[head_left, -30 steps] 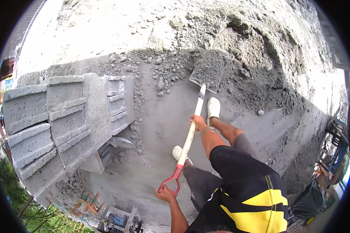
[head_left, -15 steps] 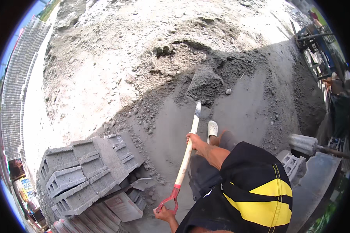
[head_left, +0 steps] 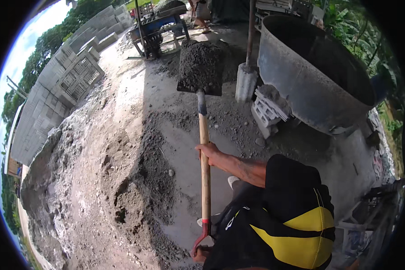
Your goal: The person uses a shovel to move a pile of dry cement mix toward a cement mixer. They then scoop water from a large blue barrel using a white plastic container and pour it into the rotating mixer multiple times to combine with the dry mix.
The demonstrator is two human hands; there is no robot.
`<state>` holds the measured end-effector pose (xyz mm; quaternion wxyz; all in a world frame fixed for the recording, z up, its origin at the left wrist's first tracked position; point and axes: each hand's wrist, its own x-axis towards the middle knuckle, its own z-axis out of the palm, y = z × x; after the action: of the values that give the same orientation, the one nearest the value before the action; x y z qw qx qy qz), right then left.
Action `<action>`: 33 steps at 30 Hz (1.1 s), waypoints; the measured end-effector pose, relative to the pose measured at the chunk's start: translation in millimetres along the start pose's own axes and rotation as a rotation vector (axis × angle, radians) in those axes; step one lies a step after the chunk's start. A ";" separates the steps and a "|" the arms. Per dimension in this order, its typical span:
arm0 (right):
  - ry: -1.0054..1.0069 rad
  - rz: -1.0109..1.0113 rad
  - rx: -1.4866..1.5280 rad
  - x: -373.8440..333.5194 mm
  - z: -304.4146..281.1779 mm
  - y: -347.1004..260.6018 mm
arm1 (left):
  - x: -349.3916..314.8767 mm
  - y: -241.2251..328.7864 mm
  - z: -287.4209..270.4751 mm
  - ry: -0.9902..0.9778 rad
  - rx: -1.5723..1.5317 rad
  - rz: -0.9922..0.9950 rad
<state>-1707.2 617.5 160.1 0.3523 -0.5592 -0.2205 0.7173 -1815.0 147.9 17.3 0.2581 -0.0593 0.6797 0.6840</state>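
A long-handled shovel (head_left: 205, 189) with a wooden shaft and a red D-shaped grip stretches away in front of me. Grey, gritty sand (head_left: 201, 65) is heaped on its flat blade, which appears held out over the ground. My right hand (head_left: 209, 153) wraps round the middle of the shaft. At the near end, my left hand (head_left: 201, 254) grips the red handle, its fingers partly hidden by the grip and my shirt. Part of a light-coloured shoe (head_left: 233, 181) shows beside the shaft.
A large round metal tub (head_left: 301, 85) stands at the right, beside a concrete-coated post base (head_left: 246, 83) and a hollow block (head_left: 265, 112). Ahead is a blue machine (head_left: 155, 29), with a person's legs (head_left: 200, 13) nearby. The sand pile (head_left: 90, 180) and stacked blocks (head_left: 47, 105) lie left.
The shovel has come up out of the sand pile with a load on its blade. My view and the shovel have swung right, toward the blue machine and tub. Both hands keep their hold.
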 end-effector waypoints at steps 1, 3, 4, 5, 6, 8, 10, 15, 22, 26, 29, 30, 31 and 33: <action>-0.011 -0.076 0.094 6.9 -20.9 -47.4 | -16.1 76.9 81.8 -0.115 0.143 0.118; -0.073 -0.276 0.285 13.9 -57.3 -138.3 | -12.5 125.9 181.1 -0.108 0.169 0.225; -0.113 -0.379 0.390 4.9 -69.5 -181.1 | -9.1 148.2 219.5 -0.274 0.054 0.412; -0.121 -0.552 0.379 5.5 -98.0 -223.3 | -1.9 164.1 259.1 -0.427 0.052 0.393; -0.111 -0.717 0.428 -0.3 -125.3 -256.8 | -16.5 180.7 304.3 -0.501 0.041 0.487; -0.040 -0.841 0.643 -2.5 -176.6 -300.1 | -76.5 215.0 392.9 -0.632 0.073 0.852; 0.030 -0.857 0.805 11.4 -238.9 -316.8 | -122.1 209.9 443.0 -0.877 0.063 1.173; 0.105 -0.675 0.842 -5.2 -239.3 -249.3 | -67.6 180.7 413.0 -1.103 -0.044 1.504; -0.576 -0.691 0.379 -69.3 -86.2 -221.1 | 51.5 305.1 376.5 -0.650 0.038 1.587; -1.046 -0.658 0.340 -102.5 -34.3 -210.4 | 42.4 376.6 386.7 -0.328 0.246 1.838; -1.097 -0.569 0.486 -102.5 -40.1 -182.9 | 11.2 426.9 397.8 -0.175 0.344 2.016; -1.104 -0.536 0.520 -94.4 -51.3 -173.1 | -6.1 442.8 400.3 -0.164 0.355 2.078; -1.015 -0.503 0.603 -92.5 -71.4 -163.1 | -25.1 455.6 405.7 -0.164 0.367 2.138; -0.871 -0.497 0.694 -81.2 -120.0 -150.3 | -68.8 469.2 421.0 -0.267 0.383 2.246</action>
<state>-1543.2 645.5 286.1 0.5482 0.0012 -0.2216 0.8064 -1845.8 560.4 498.0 -0.4232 0.6942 0.4092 0.4143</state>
